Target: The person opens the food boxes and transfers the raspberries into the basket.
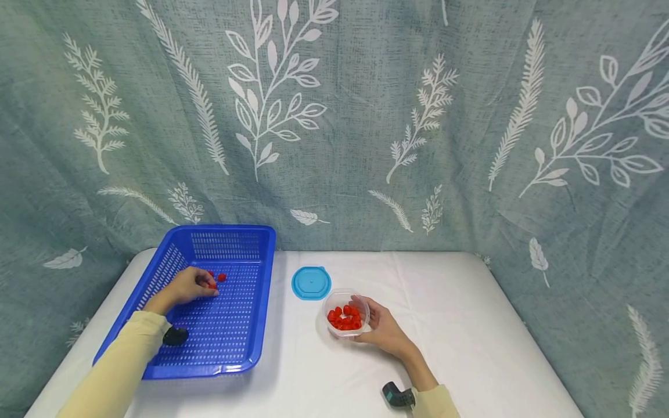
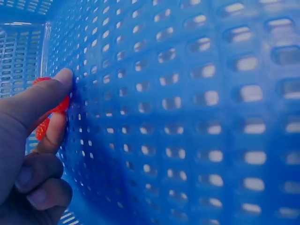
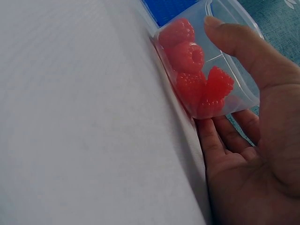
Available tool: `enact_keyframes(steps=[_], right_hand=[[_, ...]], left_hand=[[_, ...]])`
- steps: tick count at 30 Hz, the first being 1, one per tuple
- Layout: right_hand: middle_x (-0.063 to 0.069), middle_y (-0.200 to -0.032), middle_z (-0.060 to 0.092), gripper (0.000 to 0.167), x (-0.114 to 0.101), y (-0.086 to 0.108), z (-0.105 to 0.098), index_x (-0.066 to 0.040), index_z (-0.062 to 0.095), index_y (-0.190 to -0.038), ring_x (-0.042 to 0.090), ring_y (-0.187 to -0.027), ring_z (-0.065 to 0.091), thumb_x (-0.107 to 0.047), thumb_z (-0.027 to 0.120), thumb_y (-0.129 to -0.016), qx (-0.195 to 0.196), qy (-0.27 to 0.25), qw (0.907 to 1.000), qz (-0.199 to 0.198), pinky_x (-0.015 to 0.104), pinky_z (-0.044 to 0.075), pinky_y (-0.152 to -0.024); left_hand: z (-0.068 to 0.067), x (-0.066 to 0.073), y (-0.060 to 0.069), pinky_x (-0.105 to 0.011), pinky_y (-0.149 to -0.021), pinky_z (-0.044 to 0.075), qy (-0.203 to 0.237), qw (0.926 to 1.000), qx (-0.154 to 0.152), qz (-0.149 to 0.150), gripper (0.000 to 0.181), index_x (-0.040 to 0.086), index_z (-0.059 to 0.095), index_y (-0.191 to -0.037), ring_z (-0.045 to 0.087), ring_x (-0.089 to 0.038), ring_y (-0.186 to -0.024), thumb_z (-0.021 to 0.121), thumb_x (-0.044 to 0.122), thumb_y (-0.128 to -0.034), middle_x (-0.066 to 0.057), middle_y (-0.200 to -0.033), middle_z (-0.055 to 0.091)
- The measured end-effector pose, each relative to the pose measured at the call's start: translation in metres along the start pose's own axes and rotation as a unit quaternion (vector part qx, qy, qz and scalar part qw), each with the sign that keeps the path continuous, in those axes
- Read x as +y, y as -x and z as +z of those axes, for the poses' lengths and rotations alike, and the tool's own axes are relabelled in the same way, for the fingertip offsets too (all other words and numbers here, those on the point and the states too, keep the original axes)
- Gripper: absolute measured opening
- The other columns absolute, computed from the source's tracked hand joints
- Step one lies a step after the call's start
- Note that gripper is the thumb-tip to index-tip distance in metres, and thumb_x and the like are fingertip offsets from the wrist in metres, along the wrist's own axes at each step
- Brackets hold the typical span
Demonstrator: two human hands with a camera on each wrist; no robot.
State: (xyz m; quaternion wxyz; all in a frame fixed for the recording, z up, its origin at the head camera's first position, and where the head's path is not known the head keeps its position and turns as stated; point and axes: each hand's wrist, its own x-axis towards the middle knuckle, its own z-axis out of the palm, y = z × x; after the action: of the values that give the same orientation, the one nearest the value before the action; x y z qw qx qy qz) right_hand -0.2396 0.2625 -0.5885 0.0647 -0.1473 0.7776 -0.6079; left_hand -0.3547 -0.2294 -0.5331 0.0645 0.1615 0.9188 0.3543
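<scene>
Inside the blue plastic basket (image 1: 263,302), my left hand (image 1: 189,285) pinches a red raspberry (image 2: 61,104) between thumb and index finger, close to the basket's floor. Its other fingers are curled in. Beside those fingertips lies a loose raspberry (image 1: 222,277), with another (image 1: 210,273) partly hidden by the hand. My right hand (image 1: 385,331) grips a clear plastic container (image 1: 333,298) from its right side, thumb on the near wall and fingers around the far side. Several raspberries (image 3: 190,56) lie in the container, which has no lid on and stands on the table.
A light blue lid (image 1: 311,283) lies flat on the white tablecloth (image 1: 449,313), just behind the container. Behind the table hangs a green curtain (image 1: 345,128) with white leaf prints. The basket's raised walls surround the left hand.
</scene>
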Motion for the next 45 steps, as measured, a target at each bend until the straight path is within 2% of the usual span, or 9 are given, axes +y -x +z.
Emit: enact_keyframes(steps=[7, 15, 20, 24, 30, 32, 34, 38, 45], right_hand=[[0.013, -0.150, 0.052, 0.087, 0.001, -0.001, 0.000, -0.011, 0.047, -0.150, 0.031, -0.145, 0.042, -0.002, 0.087, -0.074, -0.002, -0.006, 1.0000, -0.004, 0.026, 0.037, -0.112], [0.013, -0.150, 0.052, 0.087, -0.001, 0.000, 0.001, -0.011, 0.047, -0.150, 0.031, -0.145, 0.042, -0.001, 0.087, -0.074, 0.006, 0.000, 1.0000, 0.007, 0.026, 0.037, -0.112], [0.013, -0.151, 0.052, 0.088, -0.002, 0.001, 0.001, -0.010, 0.046, -0.150, 0.031, -0.146, 0.040, 0.000, 0.087, -0.074, 0.005, -0.001, 0.9999, 0.011, 0.024, 0.036, -0.112], [0.015, -0.150, 0.052, 0.088, -0.001, 0.000, 0.001, -0.010, 0.046, -0.150, 0.032, -0.146, 0.040, 0.001, 0.087, -0.074, 0.002, -0.004, 1.0000, 0.003, 0.024, 0.036, -0.113], [0.015, -0.149, 0.053, 0.087, -0.001, -0.002, 0.000, -0.009, 0.046, -0.150, 0.032, -0.146, 0.040, 0.001, 0.087, -0.074, -0.001, -0.008, 1.0000, 0.001, 0.022, 0.036, -0.112], [0.015, -0.149, 0.053, 0.087, -0.002, -0.001, 0.001, -0.009, 0.046, -0.150, 0.032, -0.146, 0.040, 0.001, 0.087, -0.074, 0.000, -0.008, 1.0000, 0.002, 0.023, 0.036, -0.112], [0.015, -0.149, 0.052, 0.087, -0.002, -0.001, 0.001, -0.009, 0.046, -0.150, 0.032, -0.146, 0.040, 0.000, 0.087, -0.074, 0.001, -0.006, 1.0000, 0.003, 0.024, 0.036, -0.113], [0.014, -0.150, 0.051, 0.087, -0.002, 0.000, 0.000, -0.010, 0.046, -0.150, 0.032, -0.146, 0.041, -0.002, 0.087, -0.075, 0.002, 0.001, 1.0000, 0.005, 0.027, 0.036, -0.113], [0.013, -0.150, 0.052, 0.087, -0.001, -0.001, 0.001, -0.010, 0.046, -0.150, 0.031, -0.146, 0.041, -0.003, 0.088, -0.075, 0.004, -0.001, 1.0000, 0.007, 0.028, 0.036, -0.113]], left_hand=[[-0.009, 0.005, 0.001, -0.035, -0.072, 0.055, -0.002, 0.9995, -0.031, -0.008, 0.035, -0.011, 0.068, -0.101, 0.067, -0.022, -0.081, 0.086, 0.008, -0.0777, -0.015, -0.089, 0.072], [-0.030, 0.022, 0.010, -0.047, -0.081, 0.057, 0.022, 0.9975, -0.063, -0.024, 0.047, -0.016, 0.062, -0.119, 0.070, -0.034, -0.094, 0.081, 0.009, -0.0848, -0.026, -0.102, 0.071], [-0.037, 0.037, 0.018, -0.047, -0.082, 0.057, 0.031, 0.9982, -0.051, -0.006, 0.051, -0.016, 0.057, -0.127, 0.069, -0.036, -0.099, 0.078, 0.011, -0.0888, -0.027, -0.107, 0.071], [-0.041, 0.053, 0.024, -0.043, -0.081, 0.056, 0.043, 0.9983, -0.025, 0.030, 0.055, -0.014, 0.053, -0.135, 0.068, -0.035, -0.101, 0.074, 0.014, -0.0928, -0.023, -0.106, 0.072], [-0.046, 0.099, 0.041, -0.038, -0.085, 0.050, 0.052, 0.9940, 0.031, 0.090, 0.054, 0.000, 0.054, -0.141, 0.065, -0.032, -0.110, 0.073, 0.021, -0.0952, -0.010, -0.106, 0.074], [-0.044, 0.118, 0.048, -0.035, -0.077, 0.051, 0.062, 0.9925, 0.043, 0.096, 0.055, 0.004, 0.053, -0.143, 0.069, -0.028, -0.100, 0.073, 0.023, -0.0954, -0.011, -0.110, 0.073], [-0.040, 0.138, 0.054, -0.031, -0.065, 0.051, 0.062, 0.9912, 0.052, 0.105, 0.057, 0.007, 0.053, -0.144, 0.069, -0.020, -0.077, 0.074, 0.024, -0.0946, -0.012, -0.112, 0.072], [-0.026, 0.175, 0.066, -0.026, -0.045, 0.039, 0.062, 0.9879, 0.059, 0.129, 0.058, 0.012, 0.055, -0.143, 0.040, -0.007, -0.044, 0.077, 0.024, -0.0917, -0.010, -0.114, 0.071], [0.010, 0.218, 0.079, -0.023, -0.040, 0.031, 0.084, 0.9775, 0.072, 0.179, 0.052, 0.021, 0.058, -0.140, 0.025, -0.001, -0.042, 0.077, 0.017, -0.0919, 0.000, -0.113, 0.070]])
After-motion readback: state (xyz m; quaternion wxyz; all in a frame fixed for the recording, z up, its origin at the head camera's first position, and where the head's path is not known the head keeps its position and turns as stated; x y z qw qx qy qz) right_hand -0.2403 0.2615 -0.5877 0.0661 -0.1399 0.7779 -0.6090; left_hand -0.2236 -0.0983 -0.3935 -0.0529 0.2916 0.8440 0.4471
